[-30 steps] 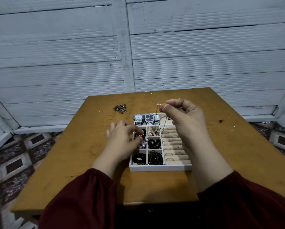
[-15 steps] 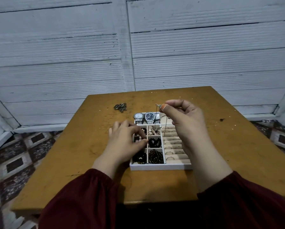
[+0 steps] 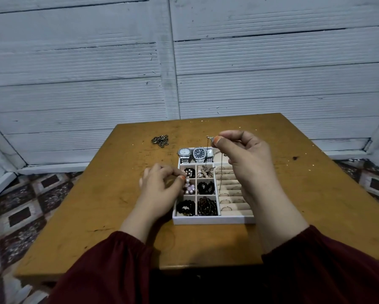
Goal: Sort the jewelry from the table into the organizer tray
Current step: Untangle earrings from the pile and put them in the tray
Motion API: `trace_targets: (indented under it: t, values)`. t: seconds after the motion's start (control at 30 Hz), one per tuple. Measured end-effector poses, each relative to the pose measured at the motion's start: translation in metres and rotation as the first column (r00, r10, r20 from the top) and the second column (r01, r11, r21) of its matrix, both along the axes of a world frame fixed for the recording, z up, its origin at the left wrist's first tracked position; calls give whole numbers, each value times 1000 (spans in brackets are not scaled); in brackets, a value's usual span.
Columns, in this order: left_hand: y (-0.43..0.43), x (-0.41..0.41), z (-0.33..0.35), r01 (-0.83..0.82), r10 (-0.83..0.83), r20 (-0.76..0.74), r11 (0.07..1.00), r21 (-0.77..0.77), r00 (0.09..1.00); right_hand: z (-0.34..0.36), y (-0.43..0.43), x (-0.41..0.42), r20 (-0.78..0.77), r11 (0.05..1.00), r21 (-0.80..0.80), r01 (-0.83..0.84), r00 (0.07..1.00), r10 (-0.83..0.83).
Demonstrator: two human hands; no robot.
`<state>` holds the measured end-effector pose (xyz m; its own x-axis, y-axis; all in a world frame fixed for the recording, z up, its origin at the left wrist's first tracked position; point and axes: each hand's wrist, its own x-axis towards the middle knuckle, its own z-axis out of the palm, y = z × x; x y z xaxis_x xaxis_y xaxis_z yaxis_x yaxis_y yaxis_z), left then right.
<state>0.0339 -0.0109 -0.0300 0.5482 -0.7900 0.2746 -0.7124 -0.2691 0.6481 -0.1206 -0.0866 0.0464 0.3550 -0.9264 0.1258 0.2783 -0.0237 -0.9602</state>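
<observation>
A: What does the right hand [image 3: 245,163] hold?
B: It pinches a thin chain [image 3: 221,172] between thumb and finger, up above the back of the organizer tray [image 3: 214,220]. The chain hangs down over the ring rows [image 3: 232,194].
A: And the left hand [image 3: 160,187]?
B: Its fingers are curled. They pinch the pale beads [image 3: 189,188] in the middle box on the tray's left side.
A: What else is in the tray?
B: Watches [image 3: 198,153] lie at the back. Dark beads [image 3: 185,207] fill the front boxes.
A: Is anything out on the tabletop [image 3: 315,194]?
B: A small heap of dark metal bits [image 3: 160,140] lies far back, well apart from the tray.
</observation>
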Motion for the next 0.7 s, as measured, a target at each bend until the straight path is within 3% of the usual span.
trace_targets:
  t: [0.1, 0.27, 0.47, 0.7]
  values:
    - [3, 3, -2, -69, 68, 20, 998, 6, 997, 2, 1, 0, 3, 1000, -2, -9, 1000, 9]
    - [18, 10, -8, -169, 151, 176, 981, 96, 973, 5, 5, 3, 19, 999, -22, -46, 999, 46]
    - [34, 13, -16, -200, 85, 297, 903, 381, 951, 9, 12, 9, -7, 995, -41, -89, 996, 89]
    - [38, 10, -22, -213, 102, 297, 904, 371, 949, 9, 24, 20, 7, 988, -64, -140, 990, 141]
